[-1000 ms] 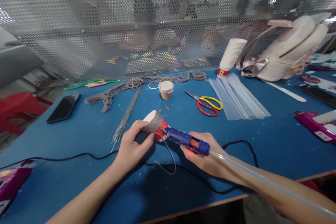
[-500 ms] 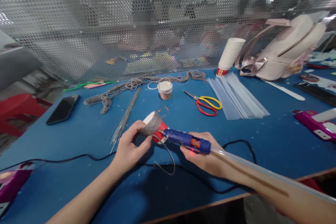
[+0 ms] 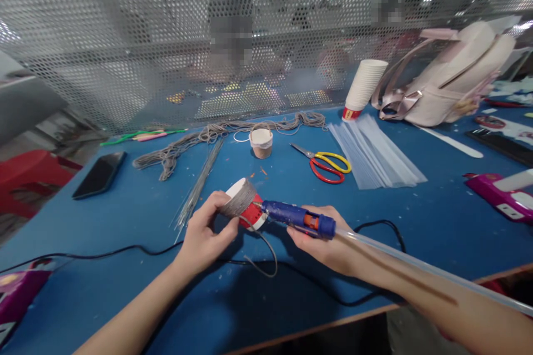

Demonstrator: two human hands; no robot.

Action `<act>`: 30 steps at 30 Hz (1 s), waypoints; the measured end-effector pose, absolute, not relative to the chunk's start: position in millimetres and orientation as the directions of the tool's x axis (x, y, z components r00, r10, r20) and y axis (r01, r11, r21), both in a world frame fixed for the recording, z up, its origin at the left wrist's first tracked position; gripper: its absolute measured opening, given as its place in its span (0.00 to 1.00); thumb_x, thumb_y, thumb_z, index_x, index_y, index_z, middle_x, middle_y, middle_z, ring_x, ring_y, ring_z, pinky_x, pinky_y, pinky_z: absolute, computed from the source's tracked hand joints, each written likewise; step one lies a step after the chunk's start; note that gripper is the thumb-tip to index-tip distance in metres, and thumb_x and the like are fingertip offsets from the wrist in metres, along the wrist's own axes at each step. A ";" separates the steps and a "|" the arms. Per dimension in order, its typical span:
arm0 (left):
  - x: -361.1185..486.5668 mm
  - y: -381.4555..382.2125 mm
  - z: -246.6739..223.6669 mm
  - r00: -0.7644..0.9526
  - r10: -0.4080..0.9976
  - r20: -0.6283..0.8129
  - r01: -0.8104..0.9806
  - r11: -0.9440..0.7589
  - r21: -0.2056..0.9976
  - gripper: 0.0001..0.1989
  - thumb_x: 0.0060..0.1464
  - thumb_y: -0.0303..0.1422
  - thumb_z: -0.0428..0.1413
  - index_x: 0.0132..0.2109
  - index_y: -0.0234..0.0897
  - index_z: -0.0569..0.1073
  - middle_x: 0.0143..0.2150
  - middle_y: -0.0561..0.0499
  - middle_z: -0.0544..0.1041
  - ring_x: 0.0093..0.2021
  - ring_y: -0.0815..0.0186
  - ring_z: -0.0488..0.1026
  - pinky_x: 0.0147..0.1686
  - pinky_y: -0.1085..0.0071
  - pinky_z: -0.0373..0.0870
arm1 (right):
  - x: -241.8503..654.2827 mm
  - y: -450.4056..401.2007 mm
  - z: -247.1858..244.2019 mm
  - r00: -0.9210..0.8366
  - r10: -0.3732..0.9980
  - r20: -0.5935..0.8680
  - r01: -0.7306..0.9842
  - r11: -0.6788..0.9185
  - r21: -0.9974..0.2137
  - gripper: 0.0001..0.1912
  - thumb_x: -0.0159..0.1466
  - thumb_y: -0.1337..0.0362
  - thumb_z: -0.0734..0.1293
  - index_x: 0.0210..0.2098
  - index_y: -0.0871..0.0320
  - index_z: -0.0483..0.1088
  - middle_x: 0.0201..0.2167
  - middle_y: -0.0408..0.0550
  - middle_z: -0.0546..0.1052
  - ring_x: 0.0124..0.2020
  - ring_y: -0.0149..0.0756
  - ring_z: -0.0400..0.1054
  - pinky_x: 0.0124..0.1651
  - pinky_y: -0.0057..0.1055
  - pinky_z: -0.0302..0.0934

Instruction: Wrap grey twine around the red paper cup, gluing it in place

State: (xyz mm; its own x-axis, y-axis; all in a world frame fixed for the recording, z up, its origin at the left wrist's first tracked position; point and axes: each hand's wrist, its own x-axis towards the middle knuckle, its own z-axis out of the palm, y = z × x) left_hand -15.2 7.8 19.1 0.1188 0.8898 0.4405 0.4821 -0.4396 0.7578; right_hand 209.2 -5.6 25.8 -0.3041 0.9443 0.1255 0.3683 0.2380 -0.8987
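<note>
My left hand [image 3: 212, 230] grips a red and white paper cup [image 3: 253, 215], tilted on its side, its upper part wound with grey cord [image 3: 240, 199]. The cord's loose end hangs in a loop below the cup. My right hand [image 3: 328, 238] holds a blue hot glue gun [image 3: 287, 213], fingers wrapped round its far side. A long clear glue stick [image 3: 395, 252] sticks out of the gun's back along my forearm. The gun's nozzle is at the cup's side by the cord edge; whether it touches I cannot tell.
Beyond the cup stand a small covered cup [image 3: 261, 147] and scissors [image 3: 322, 163]. A grey cord bundle [image 3: 208, 133], thin wires [image 3: 200, 183], clear strips [image 3: 378, 158] and stacked cups [image 3: 364, 89] lie around. A phone [image 3: 100, 175] is left, a backpack [image 3: 449, 83] right. A black cable [image 3: 137, 248] crosses the table.
The glue gun's nozzle has shifted slightly up along the cup's side, toward the cord's edge. My left hand and the cup have barely moved.
</note>
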 end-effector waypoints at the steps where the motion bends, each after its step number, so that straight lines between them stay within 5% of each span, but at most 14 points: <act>1: -15.7 8.2 18.9 0.122 0.889 0.442 0.480 -0.443 0.758 0.02 0.46 0.29 0.54 0.31 0.38 0.67 0.27 0.53 0.69 0.29 0.67 0.67 0.31 0.72 0.67 | 209.5 -5.4 25.5 -0.296 0.948 0.118 0.365 0.227 -0.903 0.12 0.53 0.64 0.63 0.17 0.57 0.56 0.15 0.37 0.60 0.17 0.24 0.50 0.21 0.23 0.49; 10: -20.1 9.2 15.4 0.165 0.866 0.472 0.461 -0.491 0.740 0.02 0.48 0.28 0.53 0.32 0.38 0.68 0.29 0.52 0.69 0.30 0.68 0.67 0.31 0.71 0.66 | 210.7 -7.2 25.5 -0.316 0.940 0.128 0.389 0.252 -0.886 0.13 0.54 0.65 0.63 0.17 0.56 0.55 0.15 0.37 0.59 0.17 0.24 0.50 0.21 0.24 0.49; 18: -21.9 11.0 14.4 0.204 0.823 0.530 0.390 -0.565 0.727 0.05 0.48 0.25 0.54 0.33 0.39 0.69 0.30 0.53 0.70 0.31 0.67 0.68 0.32 0.71 0.66 | 213.4 -3.5 29.6 -0.286 0.957 -0.049 0.315 0.045 -0.948 0.12 0.53 0.61 0.63 0.18 0.56 0.57 0.15 0.37 0.58 0.17 0.25 0.51 0.20 0.24 0.48; 24: -24.7 11.7 10.7 0.233 0.798 0.556 0.384 -0.601 0.701 0.07 0.49 0.23 0.53 0.35 0.39 0.69 0.30 0.53 0.70 0.31 0.68 0.68 0.32 0.72 0.66 | 214.2 -4.2 26.5 -0.299 0.954 0.032 0.324 0.133 -0.936 0.12 0.52 0.63 0.64 0.17 0.57 0.57 0.15 0.37 0.59 0.18 0.25 0.51 0.21 0.24 0.49; 30: -24.7 13.1 11.0 0.253 0.773 0.582 0.362 -0.633 0.684 0.08 0.48 0.22 0.54 0.35 0.38 0.69 0.30 0.52 0.71 0.31 0.68 0.68 0.32 0.72 0.67 | 216.0 -0.8 30.1 -0.293 0.953 -0.079 0.307 0.016 -0.952 0.11 0.53 0.61 0.64 0.18 0.57 0.59 0.16 0.38 0.60 0.19 0.26 0.53 0.23 0.25 0.50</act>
State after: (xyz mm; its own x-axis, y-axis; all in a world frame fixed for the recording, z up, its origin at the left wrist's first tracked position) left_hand -24.7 13.1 11.0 0.2528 0.7730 0.5819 0.3616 -0.6333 0.6842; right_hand 216.0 -0.8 30.1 -0.2932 0.9528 -0.0787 0.3068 0.0158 -0.9516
